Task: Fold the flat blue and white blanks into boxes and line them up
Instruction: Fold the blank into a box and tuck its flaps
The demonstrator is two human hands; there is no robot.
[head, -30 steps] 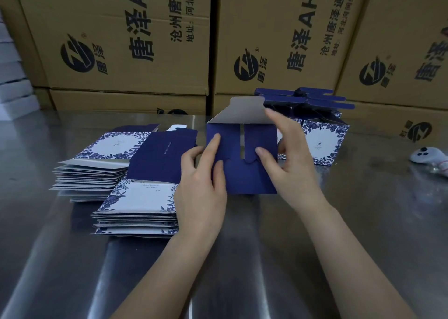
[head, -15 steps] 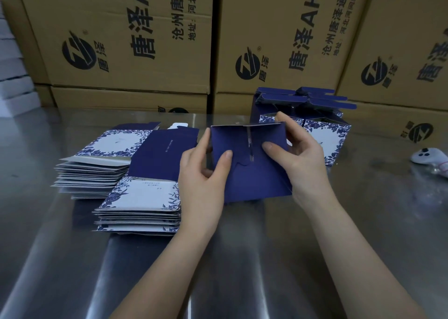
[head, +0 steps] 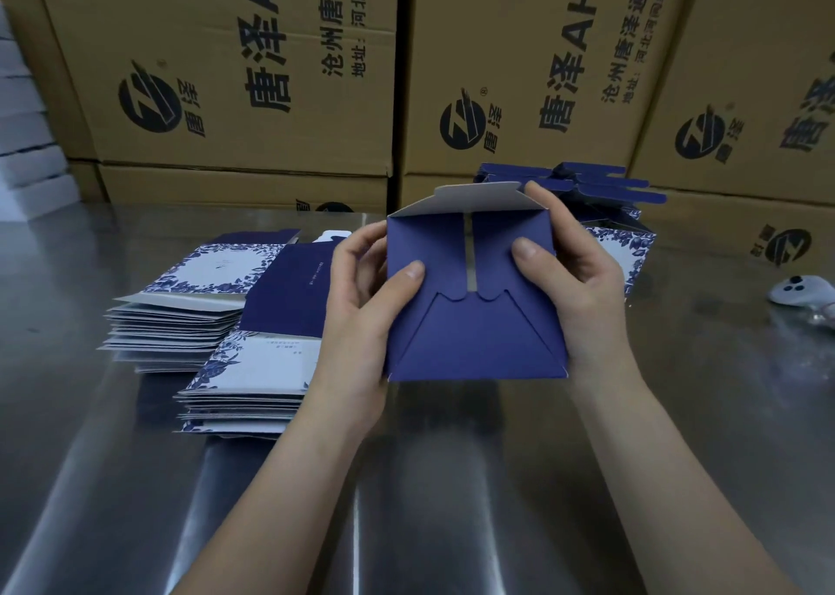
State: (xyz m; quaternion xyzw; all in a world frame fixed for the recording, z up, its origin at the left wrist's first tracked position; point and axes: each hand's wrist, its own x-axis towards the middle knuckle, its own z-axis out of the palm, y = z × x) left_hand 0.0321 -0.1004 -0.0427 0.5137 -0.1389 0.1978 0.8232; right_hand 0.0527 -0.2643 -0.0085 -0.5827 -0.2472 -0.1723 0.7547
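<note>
A dark blue box (head: 470, 337) is held up above the steel table (head: 452, 481), its folded bottom flaps facing me. My left hand (head: 361, 314) grips its left side, thumb pressing the left flap. My right hand (head: 574, 287) grips the right side, thumb on the right flap, fingers over the top corner. A grey inner flap sticks up at the top. Two stacks of flat blue and white blanks (head: 244, 382) (head: 180, 305) lie at the left. Folded boxes (head: 619, 251) stand behind my right hand, partly hidden.
Large brown cartons (head: 253, 88) form a wall along the table's far edge. A white controller-like object (head: 799, 289) lies at the right. White boxes (head: 27, 142) are stacked at the far left.
The box has been lifted toward me and its bottom flaps pushed in; the lower trapezoid flap now shows tucked under the two side flaps. Both thumbs shifted onto those flaps.
</note>
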